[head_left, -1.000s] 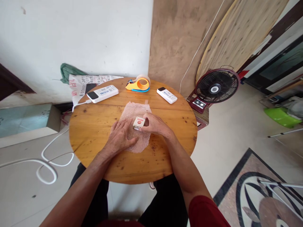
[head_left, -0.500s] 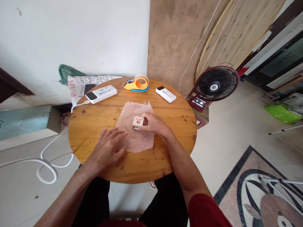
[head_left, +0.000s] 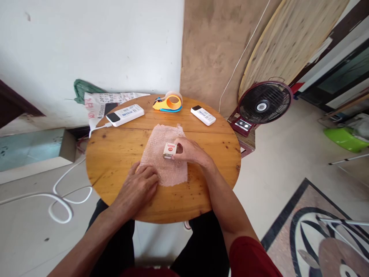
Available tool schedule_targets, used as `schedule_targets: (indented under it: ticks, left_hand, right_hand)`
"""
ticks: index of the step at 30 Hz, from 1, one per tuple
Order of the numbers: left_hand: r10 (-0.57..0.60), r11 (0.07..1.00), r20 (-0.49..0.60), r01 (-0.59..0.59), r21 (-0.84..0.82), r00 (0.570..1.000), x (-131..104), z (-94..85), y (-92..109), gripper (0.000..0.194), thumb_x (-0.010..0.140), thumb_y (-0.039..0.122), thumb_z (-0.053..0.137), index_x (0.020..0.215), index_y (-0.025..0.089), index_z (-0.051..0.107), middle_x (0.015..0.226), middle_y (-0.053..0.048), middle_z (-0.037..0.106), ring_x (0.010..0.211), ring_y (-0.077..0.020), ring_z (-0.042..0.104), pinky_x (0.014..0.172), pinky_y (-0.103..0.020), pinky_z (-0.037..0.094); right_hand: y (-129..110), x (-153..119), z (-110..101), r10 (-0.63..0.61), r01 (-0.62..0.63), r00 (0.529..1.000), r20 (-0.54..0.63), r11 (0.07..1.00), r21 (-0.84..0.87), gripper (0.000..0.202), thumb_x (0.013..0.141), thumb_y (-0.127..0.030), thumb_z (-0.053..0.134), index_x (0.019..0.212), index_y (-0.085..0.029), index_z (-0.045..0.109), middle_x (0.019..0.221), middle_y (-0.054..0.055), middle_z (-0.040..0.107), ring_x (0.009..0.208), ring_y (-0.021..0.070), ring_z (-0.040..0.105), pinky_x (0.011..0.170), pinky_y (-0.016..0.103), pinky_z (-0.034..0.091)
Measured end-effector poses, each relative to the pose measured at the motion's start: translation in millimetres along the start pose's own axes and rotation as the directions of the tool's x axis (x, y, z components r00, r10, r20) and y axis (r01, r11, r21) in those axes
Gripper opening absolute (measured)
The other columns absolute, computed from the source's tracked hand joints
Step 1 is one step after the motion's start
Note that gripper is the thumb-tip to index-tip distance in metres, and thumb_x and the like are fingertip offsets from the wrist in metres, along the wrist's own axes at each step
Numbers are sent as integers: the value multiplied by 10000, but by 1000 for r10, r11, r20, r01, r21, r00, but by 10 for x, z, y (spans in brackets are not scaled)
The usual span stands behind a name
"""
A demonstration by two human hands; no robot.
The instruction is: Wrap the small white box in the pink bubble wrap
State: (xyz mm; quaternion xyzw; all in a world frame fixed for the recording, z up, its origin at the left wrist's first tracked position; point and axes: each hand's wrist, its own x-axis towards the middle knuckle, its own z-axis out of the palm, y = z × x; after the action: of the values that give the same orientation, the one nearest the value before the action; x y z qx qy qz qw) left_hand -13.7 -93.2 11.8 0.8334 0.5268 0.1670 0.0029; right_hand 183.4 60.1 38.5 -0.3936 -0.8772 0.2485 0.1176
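A pinkish sheet of bubble wrap (head_left: 170, 175) lies flat on the round wooden table (head_left: 112, 152). Near its middle sits a small white box (head_left: 170, 149) with red print on top. My right hand (head_left: 191, 151) holds this box from the right side, thumb at the near face and fingers at the far one. At the sheet's lower left edge, my left hand (head_left: 141, 184) rests with its fingers curled together over the wrap; its thumb and fingertips are partly hidden.
At the table's back stand a yellow and blue tape dispenser (head_left: 168, 103) and two white power banks, the left one (head_left: 125, 115) with a cable, the right one (head_left: 203, 115) without. A dark red fan (head_left: 261, 105) stands beyond the right edge.
My left hand has come down and its spread fingers have curled in on the wrap's lower left edge. My right hand keeps its hold on the box.
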Motion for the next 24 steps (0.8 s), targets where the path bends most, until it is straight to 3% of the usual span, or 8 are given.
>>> schedule_targets:
  ticks: [5,13,19,24]
  left_hand:
    - [-35,999,-13,35,24,999,43,72,30,200,867,145,471,744,197,620,892,-65,668,898,-238,603,1030,-498,389]
    - [-69,997,-139,62,-53,988,142,49,23,220,923,171,419,772,200,576,791,-46,657,820,-204,622,1037,-452,412]
    - [-96,993,-149,85,-76,984,229,-26,-13,235,967,229,399,825,194,583,776,-54,618,802,-221,591,803,-376,487]
    - [-124,990,-205,105,-97,971,349,-61,-47,238,991,259,386,944,185,608,853,-55,643,823,-211,606,798,-348,473]
  right_hand:
    - [-25,-15,-7,-4,5,1000,5,1000,-20,303,715,-359,724,916,-207,554,892,-9,598,761,145,504,636,246,302]
    - [-13,-23,-30,-13,15,999,46,999,-37,328,730,-393,720,950,-203,569,949,17,608,810,165,521,667,263,326]
    - [30,-48,-67,-38,36,997,63,999,28,437,729,-378,711,1104,-208,565,1054,41,628,892,201,564,722,291,395]
    - [162,-104,-185,10,-15,999,46,993,116,418,751,-341,691,1117,-188,560,1070,64,643,914,212,585,758,308,429]
